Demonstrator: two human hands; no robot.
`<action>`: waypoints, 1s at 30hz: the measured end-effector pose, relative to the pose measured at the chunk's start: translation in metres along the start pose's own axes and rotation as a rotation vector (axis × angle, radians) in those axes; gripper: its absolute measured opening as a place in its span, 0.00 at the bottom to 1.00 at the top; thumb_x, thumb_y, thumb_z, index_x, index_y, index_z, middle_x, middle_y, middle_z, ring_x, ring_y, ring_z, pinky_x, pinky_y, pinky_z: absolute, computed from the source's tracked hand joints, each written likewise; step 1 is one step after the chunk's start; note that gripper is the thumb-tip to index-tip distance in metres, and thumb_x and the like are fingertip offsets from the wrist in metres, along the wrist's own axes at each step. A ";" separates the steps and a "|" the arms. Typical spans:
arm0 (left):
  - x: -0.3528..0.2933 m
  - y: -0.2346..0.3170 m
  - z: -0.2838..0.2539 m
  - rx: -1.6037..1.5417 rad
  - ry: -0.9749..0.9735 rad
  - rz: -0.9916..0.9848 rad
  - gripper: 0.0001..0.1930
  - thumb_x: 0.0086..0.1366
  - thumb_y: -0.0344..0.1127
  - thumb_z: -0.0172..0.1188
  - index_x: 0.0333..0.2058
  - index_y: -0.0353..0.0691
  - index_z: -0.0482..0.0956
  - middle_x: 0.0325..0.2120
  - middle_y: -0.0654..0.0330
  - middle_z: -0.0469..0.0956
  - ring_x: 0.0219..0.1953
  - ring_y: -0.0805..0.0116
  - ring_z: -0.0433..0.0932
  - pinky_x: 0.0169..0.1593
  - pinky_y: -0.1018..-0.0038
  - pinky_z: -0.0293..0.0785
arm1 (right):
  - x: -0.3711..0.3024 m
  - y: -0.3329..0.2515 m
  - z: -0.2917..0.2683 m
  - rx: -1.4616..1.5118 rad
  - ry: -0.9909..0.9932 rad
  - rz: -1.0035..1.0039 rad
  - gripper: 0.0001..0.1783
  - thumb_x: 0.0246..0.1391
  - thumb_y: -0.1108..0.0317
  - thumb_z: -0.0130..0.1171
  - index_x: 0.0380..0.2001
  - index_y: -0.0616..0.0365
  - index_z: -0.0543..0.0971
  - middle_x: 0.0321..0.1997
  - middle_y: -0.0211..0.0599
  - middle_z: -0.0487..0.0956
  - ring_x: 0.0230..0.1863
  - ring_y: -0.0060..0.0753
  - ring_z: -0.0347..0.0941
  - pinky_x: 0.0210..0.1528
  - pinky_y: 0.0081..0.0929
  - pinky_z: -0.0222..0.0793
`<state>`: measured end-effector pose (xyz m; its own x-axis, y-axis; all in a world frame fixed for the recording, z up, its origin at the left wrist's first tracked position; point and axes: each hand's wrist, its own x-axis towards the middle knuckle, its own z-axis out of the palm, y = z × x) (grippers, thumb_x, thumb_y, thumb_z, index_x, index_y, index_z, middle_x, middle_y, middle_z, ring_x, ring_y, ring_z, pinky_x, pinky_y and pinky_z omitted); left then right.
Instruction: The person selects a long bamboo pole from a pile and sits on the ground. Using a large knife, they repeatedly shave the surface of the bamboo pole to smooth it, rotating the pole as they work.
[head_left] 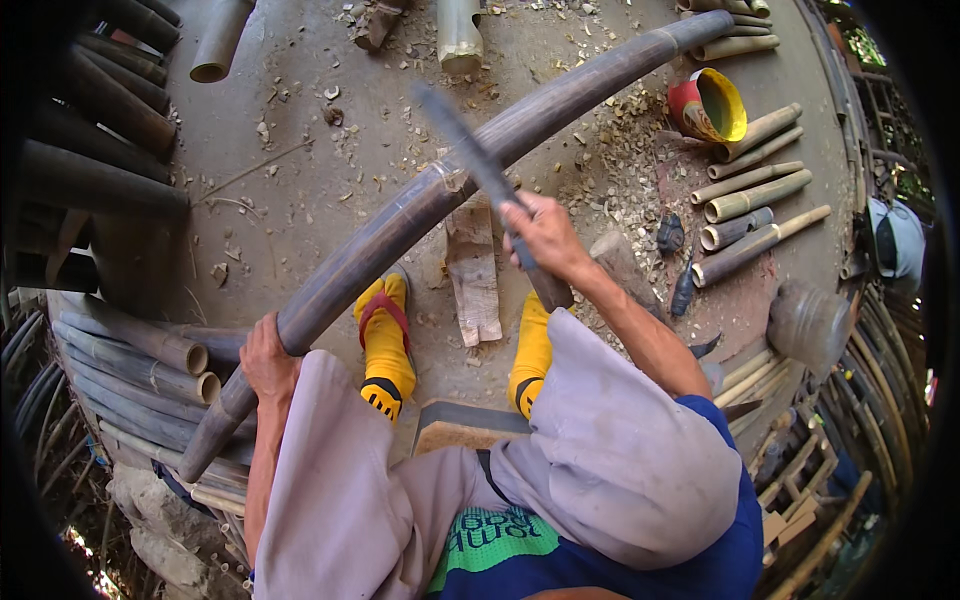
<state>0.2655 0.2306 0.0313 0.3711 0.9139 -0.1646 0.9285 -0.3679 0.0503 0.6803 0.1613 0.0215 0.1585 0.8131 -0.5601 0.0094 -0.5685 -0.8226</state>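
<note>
The long dark bamboo pole (385,228) slants over a wooden block (473,285). The person's left hand (268,358) is wrapped around the pole toward its near end; the right hand (545,240) clasps a knife (480,165), its blurred blade crossing the pole's middle. A bucket (686,106) lies near the pole's far end.

- A head-worn fisheye camera, left of a pair, looks steeply down from above the near side of a long bamboo pole (365,245).
- At close range, it faces forward, taking in the wearer's lap (640,440) nearside of the pole and floor (330,180) beyond.
</note>
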 end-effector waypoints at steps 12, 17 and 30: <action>0.009 0.003 -0.005 -0.051 -0.062 -0.007 0.27 0.43 0.31 0.64 0.47 0.42 0.73 0.39 0.53 0.77 0.44 0.49 0.75 0.43 0.59 0.69 | -0.020 0.015 0.039 0.123 0.091 -0.095 0.14 0.63 0.60 0.52 0.35 0.62 0.72 0.18 0.29 0.74 0.19 0.20 0.71 0.22 0.25 0.70; 0.021 0.019 -0.030 -0.223 -0.306 -0.111 0.28 0.40 0.35 0.67 0.45 0.41 0.73 0.39 0.49 0.80 0.43 0.46 0.78 0.46 0.60 0.73 | -0.033 0.024 0.050 -0.506 0.181 -0.679 0.50 0.44 0.75 0.60 0.70 0.51 0.50 0.35 0.53 0.68 0.24 0.54 0.71 0.33 0.44 0.74; 0.041 0.049 -0.026 -0.249 -0.317 -0.018 0.30 0.37 0.38 0.68 0.45 0.42 0.74 0.38 0.51 0.79 0.41 0.47 0.78 0.45 0.58 0.74 | -0.024 0.047 0.022 -0.755 0.198 -0.572 0.42 0.58 0.60 0.56 0.71 0.51 0.48 0.26 0.49 0.74 0.19 0.39 0.73 0.22 0.35 0.78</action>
<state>0.3265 0.2542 0.0529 0.3682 0.8071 -0.4615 0.9243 -0.2644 0.2751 0.6550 0.1173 -0.0061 0.0957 0.9953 -0.0113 0.7580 -0.0802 -0.6473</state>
